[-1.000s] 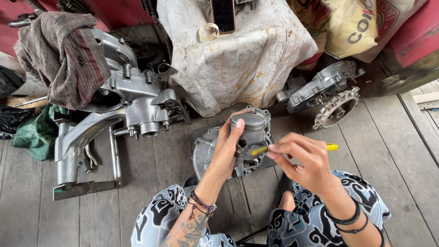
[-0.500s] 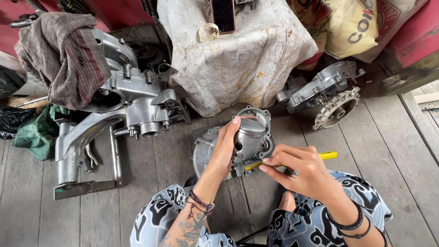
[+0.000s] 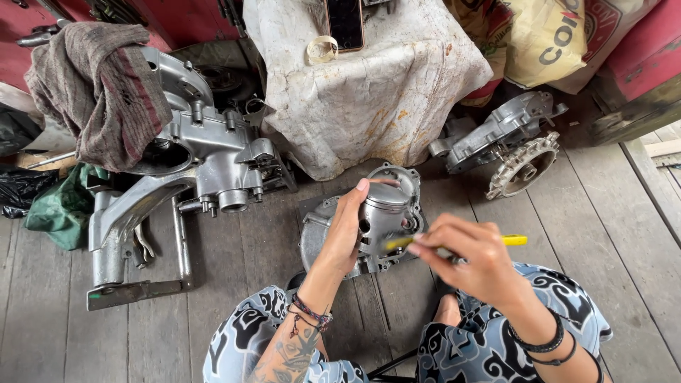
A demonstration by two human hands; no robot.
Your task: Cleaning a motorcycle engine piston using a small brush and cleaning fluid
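Observation:
My left hand (image 3: pixel 346 225) grips a grey metal engine cover (image 3: pixel 383 213) and holds it upright above my lap, fingers over its top edge. In my right hand (image 3: pixel 474 257) is a thin yellow-handled tool (image 3: pixel 512 240), whose tip reaches toward the right side of the cover. A second flat metal casing (image 3: pixel 316 234) lies on the wooden floor just behind the held part.
A large grey engine block (image 3: pixel 206 159) with a rag (image 3: pixel 99 85) draped on it sits at left. At centre back, a stained white cloth (image 3: pixel 369 92) covers a mound with a phone (image 3: pixel 345 21) and tape roll (image 3: pixel 320 48) on top. Another casing with a sprocket (image 3: pixel 521 167) lies at right.
My right hand with the yellow tool has moved down and left, closer to the cover. My left hand has tilted the cover slightly.

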